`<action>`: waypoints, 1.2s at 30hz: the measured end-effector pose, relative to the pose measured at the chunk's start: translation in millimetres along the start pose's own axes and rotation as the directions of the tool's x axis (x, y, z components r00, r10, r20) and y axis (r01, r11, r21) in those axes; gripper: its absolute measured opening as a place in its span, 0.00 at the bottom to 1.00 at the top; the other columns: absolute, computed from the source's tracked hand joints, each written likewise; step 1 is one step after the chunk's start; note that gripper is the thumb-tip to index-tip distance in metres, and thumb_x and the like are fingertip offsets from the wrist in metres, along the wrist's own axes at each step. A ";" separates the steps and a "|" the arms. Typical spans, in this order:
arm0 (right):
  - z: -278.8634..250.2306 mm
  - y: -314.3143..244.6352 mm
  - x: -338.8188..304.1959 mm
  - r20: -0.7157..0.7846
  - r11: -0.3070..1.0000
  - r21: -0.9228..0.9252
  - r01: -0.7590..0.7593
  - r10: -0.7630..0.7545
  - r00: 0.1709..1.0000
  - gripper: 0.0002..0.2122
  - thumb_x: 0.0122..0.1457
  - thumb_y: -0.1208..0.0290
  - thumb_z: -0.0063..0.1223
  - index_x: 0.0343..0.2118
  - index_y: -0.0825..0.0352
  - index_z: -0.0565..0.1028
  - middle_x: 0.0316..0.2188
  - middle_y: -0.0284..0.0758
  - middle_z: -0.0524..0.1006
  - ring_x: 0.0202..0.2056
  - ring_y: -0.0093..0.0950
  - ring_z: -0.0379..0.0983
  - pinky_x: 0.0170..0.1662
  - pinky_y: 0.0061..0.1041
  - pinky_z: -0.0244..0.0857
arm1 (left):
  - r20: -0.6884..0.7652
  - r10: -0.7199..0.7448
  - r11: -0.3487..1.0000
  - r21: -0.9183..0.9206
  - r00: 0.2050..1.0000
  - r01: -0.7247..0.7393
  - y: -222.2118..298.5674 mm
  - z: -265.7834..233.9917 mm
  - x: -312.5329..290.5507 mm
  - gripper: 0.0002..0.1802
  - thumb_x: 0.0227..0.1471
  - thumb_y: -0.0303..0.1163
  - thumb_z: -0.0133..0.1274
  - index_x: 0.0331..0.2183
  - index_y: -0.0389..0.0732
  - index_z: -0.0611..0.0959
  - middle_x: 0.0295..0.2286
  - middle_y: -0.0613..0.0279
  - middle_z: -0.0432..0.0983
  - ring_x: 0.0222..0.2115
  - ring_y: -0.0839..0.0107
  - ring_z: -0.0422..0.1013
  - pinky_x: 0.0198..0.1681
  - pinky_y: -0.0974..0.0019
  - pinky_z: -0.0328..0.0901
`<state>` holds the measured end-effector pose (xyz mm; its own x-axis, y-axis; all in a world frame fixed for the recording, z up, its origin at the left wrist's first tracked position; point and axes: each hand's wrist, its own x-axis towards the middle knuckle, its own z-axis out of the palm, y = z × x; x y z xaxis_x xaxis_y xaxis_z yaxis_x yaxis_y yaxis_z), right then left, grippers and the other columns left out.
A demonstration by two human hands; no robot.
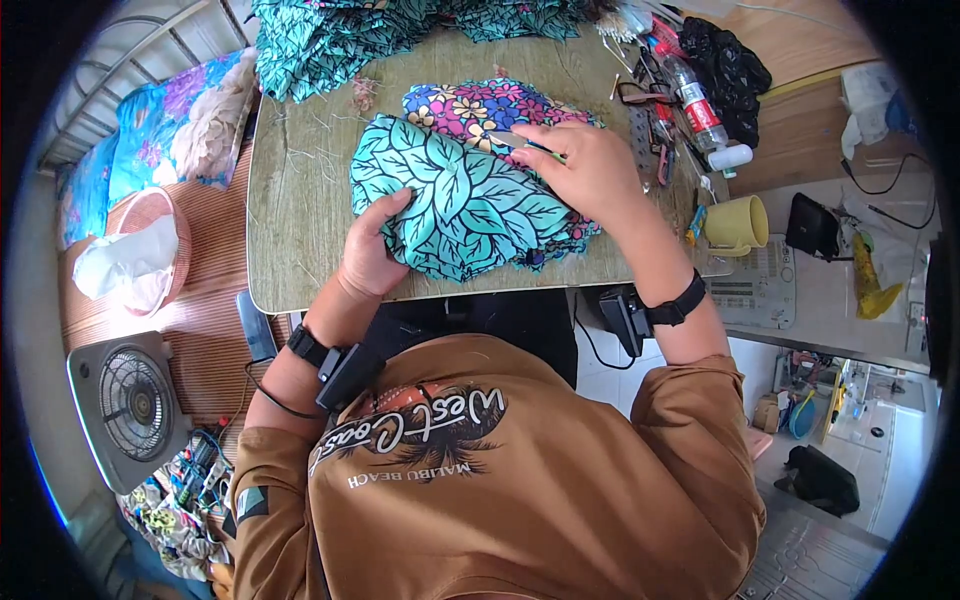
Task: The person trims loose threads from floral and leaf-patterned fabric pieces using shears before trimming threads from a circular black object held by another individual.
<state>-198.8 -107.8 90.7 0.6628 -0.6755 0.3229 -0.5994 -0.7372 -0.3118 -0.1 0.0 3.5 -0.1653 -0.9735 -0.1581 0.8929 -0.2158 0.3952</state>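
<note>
A fabric piece point(450, 195) with a teal leaf print and black outlines lies near the table's front edge. Its left side is gripped by my left hand point(372, 245), thumb on top and fingers hidden beneath. My right hand point(590, 172) is closed around small thread snips point(510, 140), whose grey metal tip and a bit of green show past the fingers. The tip is over the fabric's upper edge, where flower-print fabric point(480, 108) in pink, blue and yellow shows behind the teal. Whether the blades touch a thread is too small to tell.
Heaps of teal leaf-print fabric point(330, 50) lie along the far side of the wooden table point(290, 230). Loose threads are scattered there. At right are a plastic bottle point(697, 105), a black bag point(722, 70) and a yellow mug point(737, 225). A fan point(130, 400) and pink basket point(168, 225) are left.
</note>
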 end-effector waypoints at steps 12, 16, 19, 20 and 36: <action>-4.1 47.9 11.6 -0.090 0.911 0.237 -0.338 0.367 0.926 0.18 0.48 0.53 0.55 0.36 0.62 0.77 0.28 0.41 0.77 0.30 0.34 0.75 0.35 0.28 0.66 | 0.010 -0.022 0.999 -0.036 1.000 0.022 2.0 -2.9 -2.5 0.26 0.50 0.32 0.43 0.51 0.33 0.63 0.47 0.49 0.66 0.47 0.56 0.65 0.52 0.54 0.58; -6.8 54.5 20.4 -0.005 0.916 0.088 -0.392 0.394 0.919 0.19 0.50 0.56 0.54 0.39 0.67 0.75 0.29 0.40 0.78 0.33 0.29 0.75 0.39 0.24 0.65 | -0.011 -0.011 0.999 -0.036 1.000 0.010 1.0 -4.0 -2.1 0.26 0.50 0.31 0.43 0.51 0.33 0.63 0.47 0.50 0.66 0.47 0.57 0.65 0.52 0.55 0.58; 2.3 65.6 25.8 0.150 0.886 0.057 -0.460 0.448 0.881 0.21 0.49 0.53 0.55 0.38 0.68 0.76 0.30 0.42 0.77 0.33 0.31 0.75 0.39 0.26 0.65 | -0.025 0.000 1.000 -0.020 1.000 0.000 0.4 -3.0 -1.9 0.26 0.50 0.31 0.44 0.51 0.33 0.63 0.47 0.50 0.66 0.47 0.56 0.65 0.53 0.54 0.58; 4.8 68.6 27.1 0.148 0.885 0.059 -0.462 0.449 0.881 0.21 0.49 0.53 0.55 0.38 0.68 0.76 0.30 0.42 0.77 0.33 0.31 0.75 0.39 0.26 0.65 | -0.030 0.000 1.000 -0.012 1.000 0.000 0.4 -3.0 -1.9 0.26 0.50 0.32 0.44 0.51 0.33 0.63 0.47 0.49 0.66 0.47 0.56 0.65 0.53 0.54 0.57; 9.8 70.7 44.0 0.047 0.915 -0.018 -0.404 0.404 0.913 0.20 0.48 0.50 0.52 0.35 0.62 0.76 0.28 0.40 0.77 0.33 0.38 0.73 0.36 0.34 0.65 | -0.039 0.010 1.000 -0.006 0.999 -0.010 0.6 -1.2 -1.0 0.27 0.49 0.31 0.45 0.51 0.34 0.63 0.46 0.50 0.67 0.47 0.57 0.66 0.52 0.55 0.59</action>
<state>-207.7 -189.4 74.2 0.3844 -0.9145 0.1265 -0.8242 -0.4017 -0.3991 1.2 0.9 2.8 -0.1397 -0.9718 -0.1897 0.8971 -0.2054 0.3913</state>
